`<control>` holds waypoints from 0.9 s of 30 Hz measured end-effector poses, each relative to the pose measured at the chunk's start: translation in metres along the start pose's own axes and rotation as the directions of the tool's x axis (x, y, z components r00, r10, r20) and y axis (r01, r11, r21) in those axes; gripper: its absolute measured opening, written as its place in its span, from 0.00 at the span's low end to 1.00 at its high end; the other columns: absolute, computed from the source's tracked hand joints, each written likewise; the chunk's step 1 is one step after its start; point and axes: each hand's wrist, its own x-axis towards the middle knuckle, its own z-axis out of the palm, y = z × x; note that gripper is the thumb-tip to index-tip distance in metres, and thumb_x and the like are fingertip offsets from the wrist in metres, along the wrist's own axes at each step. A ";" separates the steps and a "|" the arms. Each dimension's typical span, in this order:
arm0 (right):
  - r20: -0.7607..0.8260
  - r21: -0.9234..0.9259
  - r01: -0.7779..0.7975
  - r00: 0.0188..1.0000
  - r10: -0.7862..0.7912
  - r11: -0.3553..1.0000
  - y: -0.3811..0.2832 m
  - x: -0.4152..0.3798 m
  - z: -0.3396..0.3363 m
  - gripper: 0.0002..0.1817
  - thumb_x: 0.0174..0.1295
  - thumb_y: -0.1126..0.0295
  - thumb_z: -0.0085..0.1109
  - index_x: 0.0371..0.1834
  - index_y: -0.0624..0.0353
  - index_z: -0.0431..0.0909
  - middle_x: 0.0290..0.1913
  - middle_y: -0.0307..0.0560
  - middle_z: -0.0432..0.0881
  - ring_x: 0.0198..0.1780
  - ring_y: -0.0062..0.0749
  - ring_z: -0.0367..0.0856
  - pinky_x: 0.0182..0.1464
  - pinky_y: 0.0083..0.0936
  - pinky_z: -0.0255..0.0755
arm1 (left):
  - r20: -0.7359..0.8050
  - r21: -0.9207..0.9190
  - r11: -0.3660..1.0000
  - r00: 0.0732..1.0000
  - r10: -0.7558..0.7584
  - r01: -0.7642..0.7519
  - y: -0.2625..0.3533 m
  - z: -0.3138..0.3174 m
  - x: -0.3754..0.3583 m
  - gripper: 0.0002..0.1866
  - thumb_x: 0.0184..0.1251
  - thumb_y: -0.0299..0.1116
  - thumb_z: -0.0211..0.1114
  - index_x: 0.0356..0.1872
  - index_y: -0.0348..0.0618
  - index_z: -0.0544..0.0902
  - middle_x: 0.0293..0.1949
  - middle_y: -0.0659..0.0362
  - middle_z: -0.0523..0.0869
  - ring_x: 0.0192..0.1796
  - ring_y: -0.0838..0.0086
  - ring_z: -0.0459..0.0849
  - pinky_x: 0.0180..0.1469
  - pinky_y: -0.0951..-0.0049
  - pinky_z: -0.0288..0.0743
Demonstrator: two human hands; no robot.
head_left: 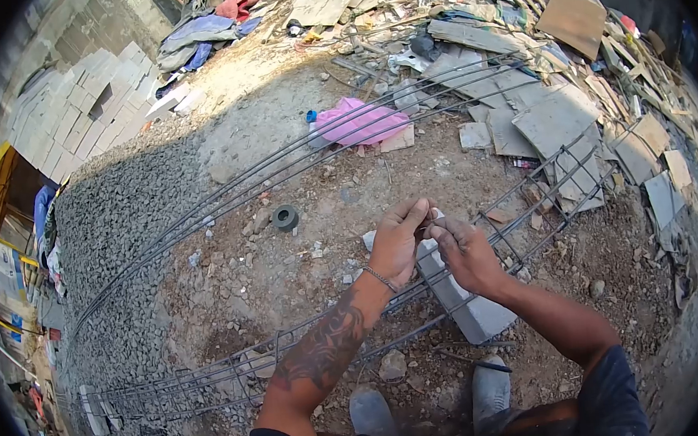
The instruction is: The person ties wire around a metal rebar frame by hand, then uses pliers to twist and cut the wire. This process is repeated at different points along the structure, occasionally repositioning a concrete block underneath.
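Note:
My left hand (399, 245) and my right hand (466, 256) meet above a rebar cage (277, 340). Both are closed, with thumbs and fingertips pinched together. Whatever is between the fingertips is too small to make out. Under the hands, a long pale block (482, 319) lies crosswise beneath the cage bars. The cage runs from the gravel at left to the rubble at right, with square ties along it. A thin dark tool or rod (490, 364) lies by my right shoe.
Loose long rebars (198, 206) arc across the ground ahead. A dark ring-shaped roll (285, 218) and a pink plastic bag (365, 122) lie beyond the cage. Gravel (127, 196) is heaped left; broken boards (556, 121) and debris pile up right. Stones surround my shoes (372, 415).

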 end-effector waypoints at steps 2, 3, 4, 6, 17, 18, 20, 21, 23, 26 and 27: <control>-0.087 0.016 0.012 0.996 -0.011 1.000 0.001 -0.002 0.003 0.10 0.65 0.69 0.49 0.39 0.64 0.76 0.26 0.58 0.77 0.28 0.46 0.79 0.32 0.38 0.69 | -0.019 -0.007 1.000 1.000 -0.005 0.005 -0.002 0.001 0.001 0.11 0.69 0.34 0.56 0.44 0.36 0.77 0.31 0.63 0.81 0.32 0.83 0.77 0.33 0.82 0.70; -0.091 0.016 0.011 0.996 -0.010 1.000 0.005 -0.002 0.006 0.10 0.65 0.69 0.49 0.39 0.64 0.76 0.26 0.58 0.77 0.28 0.46 0.79 0.32 0.38 0.69 | -0.038 -0.020 1.000 0.999 -0.012 0.011 -0.003 0.002 0.000 0.11 0.69 0.34 0.56 0.45 0.36 0.77 0.31 0.61 0.82 0.33 0.83 0.77 0.32 0.82 0.71; -0.162 -0.060 0.063 0.984 -0.072 0.996 0.010 -0.001 0.009 0.09 0.65 0.70 0.49 0.39 0.64 0.76 0.26 0.60 0.77 0.29 0.49 0.79 0.31 0.38 0.69 | -0.033 -0.019 1.000 0.999 -0.013 0.012 -0.004 0.005 -0.001 0.11 0.69 0.34 0.56 0.45 0.36 0.77 0.31 0.61 0.82 0.33 0.83 0.77 0.32 0.82 0.71; -0.232 -0.145 0.110 0.962 -0.142 0.983 0.012 0.001 0.007 0.09 0.64 0.71 0.50 0.40 0.64 0.76 0.26 0.61 0.77 0.29 0.53 0.79 0.30 0.39 0.69 | -0.089 0.499 0.847 0.961 0.262 -0.185 -0.004 0.011 -0.004 0.13 0.67 0.35 0.59 0.44 0.34 0.78 0.34 0.59 0.83 0.34 0.81 0.79 0.33 0.81 0.73; 0.271 0.624 -0.293 0.951 0.152 0.725 0.006 0.003 -0.014 0.11 0.69 0.61 0.48 0.39 0.56 0.72 0.15 0.25 0.53 0.14 0.09 0.48 0.15 0.12 0.43 | 0.044 -0.047 0.991 0.991 0.130 -0.128 -0.011 0.000 0.013 0.10 0.64 0.36 0.63 0.32 0.40 0.79 0.28 0.62 0.80 0.26 0.81 0.74 0.30 0.79 0.69; 0.325 0.674 -0.339 0.934 0.149 0.656 0.006 0.003 -0.016 0.12 0.69 0.59 0.48 0.38 0.57 0.72 0.15 0.25 0.52 0.14 0.09 0.48 0.15 0.12 0.42 | 0.148 -0.137 0.988 0.985 0.091 -0.071 -0.008 0.000 0.012 0.09 0.65 0.36 0.62 0.32 0.39 0.79 0.28 0.62 0.79 0.27 0.81 0.75 0.29 0.79 0.69; 0.245 0.571 -0.294 0.952 0.183 0.766 0.004 0.005 -0.015 0.13 0.69 0.58 0.46 0.38 0.57 0.72 0.16 0.26 0.53 0.14 0.09 0.50 0.14 0.12 0.43 | 0.121 -0.060 0.983 0.976 0.182 -0.176 -0.006 0.001 0.018 0.10 0.64 0.37 0.63 0.32 0.40 0.79 0.27 0.63 0.79 0.28 0.82 0.76 0.28 0.80 0.69; 0.153 0.457 -0.251 0.967 0.202 0.854 0.005 0.005 -0.011 0.14 0.70 0.57 0.45 0.38 0.56 0.71 0.16 0.26 0.53 0.14 0.09 0.50 0.14 0.12 0.43 | 0.073 0.017 0.972 0.970 0.234 -0.236 -0.003 -0.002 0.023 0.10 0.63 0.37 0.64 0.33 0.40 0.79 0.27 0.63 0.79 0.28 0.82 0.76 0.28 0.80 0.69; 0.056 0.340 -0.143 0.990 0.132 0.929 0.052 0.008 -0.011 0.14 0.70 0.57 0.44 0.38 0.56 0.71 0.16 0.26 0.53 0.15 0.09 0.50 0.14 0.12 0.43 | -0.003 0.077 0.963 0.966 0.259 -0.258 0.012 -0.009 0.023 0.10 0.63 0.38 0.64 0.33 0.41 0.78 0.27 0.64 0.79 0.28 0.82 0.76 0.29 0.80 0.69; -0.025 0.172 -0.044 0.999 0.049 0.984 0.057 0.010 -0.009 0.14 0.70 0.57 0.42 0.38 0.56 0.70 0.16 0.26 0.53 0.14 0.09 0.49 0.14 0.13 0.42 | -0.034 0.084 0.967 0.969 0.243 -0.240 0.019 -0.009 0.022 0.10 0.62 0.39 0.65 0.33 0.43 0.77 0.26 0.65 0.78 0.28 0.83 0.75 0.29 0.81 0.69; 0.008 0.142 -0.040 0.999 0.039 0.989 0.050 0.007 -0.009 0.14 0.71 0.57 0.41 0.38 0.56 0.69 0.16 0.26 0.53 0.14 0.09 0.49 0.13 0.13 0.41 | -0.003 0.051 0.974 0.975 0.222 -0.221 0.018 -0.011 0.021 0.11 0.62 0.39 0.65 0.32 0.44 0.77 0.25 0.65 0.77 0.27 0.83 0.75 0.29 0.81 0.68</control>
